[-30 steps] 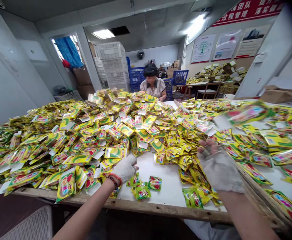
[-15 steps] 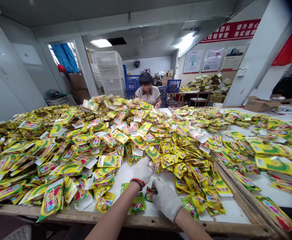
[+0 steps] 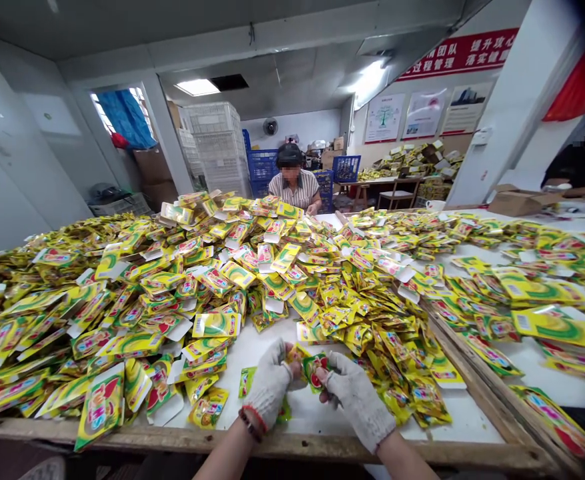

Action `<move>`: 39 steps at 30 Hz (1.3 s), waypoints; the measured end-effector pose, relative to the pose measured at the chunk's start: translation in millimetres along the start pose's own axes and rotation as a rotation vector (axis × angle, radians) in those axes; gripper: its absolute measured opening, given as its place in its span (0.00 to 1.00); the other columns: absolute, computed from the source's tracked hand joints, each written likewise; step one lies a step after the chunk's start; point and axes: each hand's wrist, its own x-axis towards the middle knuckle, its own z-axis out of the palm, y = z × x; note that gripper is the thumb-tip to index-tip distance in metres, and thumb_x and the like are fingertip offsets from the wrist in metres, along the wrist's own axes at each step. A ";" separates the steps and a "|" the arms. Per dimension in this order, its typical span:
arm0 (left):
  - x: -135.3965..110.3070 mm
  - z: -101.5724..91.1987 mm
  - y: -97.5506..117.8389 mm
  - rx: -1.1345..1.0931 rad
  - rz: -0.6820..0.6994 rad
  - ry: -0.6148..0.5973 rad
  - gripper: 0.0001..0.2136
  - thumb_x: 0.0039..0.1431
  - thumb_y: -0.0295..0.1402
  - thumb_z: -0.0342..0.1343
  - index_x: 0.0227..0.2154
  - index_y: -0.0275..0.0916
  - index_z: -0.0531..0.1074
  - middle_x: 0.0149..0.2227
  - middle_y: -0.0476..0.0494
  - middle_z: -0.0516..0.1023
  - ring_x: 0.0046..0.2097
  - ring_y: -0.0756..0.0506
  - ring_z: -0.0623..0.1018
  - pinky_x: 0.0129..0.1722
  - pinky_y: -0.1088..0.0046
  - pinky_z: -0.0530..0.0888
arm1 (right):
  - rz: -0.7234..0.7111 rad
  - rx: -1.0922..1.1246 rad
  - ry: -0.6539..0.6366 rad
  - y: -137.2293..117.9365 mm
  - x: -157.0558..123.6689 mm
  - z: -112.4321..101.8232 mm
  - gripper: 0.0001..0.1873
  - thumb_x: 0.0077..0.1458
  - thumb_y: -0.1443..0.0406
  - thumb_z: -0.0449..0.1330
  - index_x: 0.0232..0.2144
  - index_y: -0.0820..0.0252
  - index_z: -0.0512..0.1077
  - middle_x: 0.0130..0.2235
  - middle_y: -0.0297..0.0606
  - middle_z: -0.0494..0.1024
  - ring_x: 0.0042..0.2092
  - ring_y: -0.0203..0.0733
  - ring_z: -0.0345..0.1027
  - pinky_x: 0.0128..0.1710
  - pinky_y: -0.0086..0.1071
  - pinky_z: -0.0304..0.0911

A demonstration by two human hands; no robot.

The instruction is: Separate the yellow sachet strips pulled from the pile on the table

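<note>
Both my hands wear white knit gloves and meet over the near middle of the white table [image 3: 322, 417]. My left hand [image 3: 269, 387] and my right hand [image 3: 355, 393] together pinch one small green and red packet [image 3: 313, 368], held just above the tabletop. A huge heap of yellow and green packets [image 3: 212, 273] covers the table beyond my hands. A few loose packets [image 3: 207, 407] lie near my left wrist.
A wooden rail [image 3: 477, 377] runs diagonally on the right, with more packets [image 3: 537, 293] beyond it. A person in a striped shirt [image 3: 295, 187] sits at the far side. Another person [image 3: 579, 167] is at the far right. White crates [image 3: 219, 143] stand behind.
My right hand came back from the right side to the table's middle. Both hands picked a small packet off the table and now hold it up between them.
</note>
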 end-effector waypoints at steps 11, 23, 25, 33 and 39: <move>-31.2 15.8 3.9 -0.156 -0.003 -0.040 0.18 0.46 0.40 0.66 0.34 0.36 0.67 0.33 0.45 0.77 0.33 0.46 0.78 0.33 0.71 0.75 | -0.043 -0.362 -0.096 -11.5 -5.4 -8.9 0.10 0.46 0.59 0.60 0.27 0.60 0.66 0.23 0.27 0.69 0.18 0.29 0.59 0.16 0.23 0.56; -31.9 11.5 7.6 0.215 0.073 -0.040 0.14 0.52 0.43 0.56 0.33 0.37 0.67 0.30 0.46 0.75 0.30 0.48 0.76 0.29 0.73 0.74 | -0.069 -0.273 -0.043 -4.2 0.5 0.3 0.17 0.45 0.56 0.60 0.36 0.59 0.67 0.31 0.37 0.76 0.33 0.41 0.72 0.29 0.30 0.64; -28.6 6.0 13.2 0.378 0.103 -0.016 0.11 0.55 0.40 0.54 0.33 0.37 0.69 0.30 0.46 0.75 0.31 0.47 0.76 0.30 0.73 0.73 | -0.002 -0.146 -0.150 -1.9 2.1 7.0 0.20 0.45 0.50 0.58 0.35 0.59 0.66 0.29 0.37 0.76 0.30 0.41 0.72 0.25 0.29 0.63; 14.5 -104.3 83.1 1.214 0.177 0.331 0.23 0.46 0.17 0.51 0.47 0.35 0.68 0.52 0.31 0.67 0.59 0.31 0.59 0.60 0.43 0.47 | 0.115 -0.186 -0.007 18.5 4.9 12.1 0.20 0.40 0.52 0.58 0.32 0.59 0.66 0.27 0.35 0.75 0.21 0.36 0.69 0.17 0.26 0.54; 3.9 -126.3 93.9 1.549 0.167 0.251 0.19 0.51 0.21 0.49 0.46 0.37 0.68 0.51 0.33 0.67 0.56 0.33 0.62 0.59 0.48 0.51 | 0.045 -0.097 0.016 17.6 6.8 13.6 0.23 0.43 0.50 0.56 0.36 0.61 0.65 0.30 0.38 0.75 0.21 0.38 0.70 0.17 0.27 0.56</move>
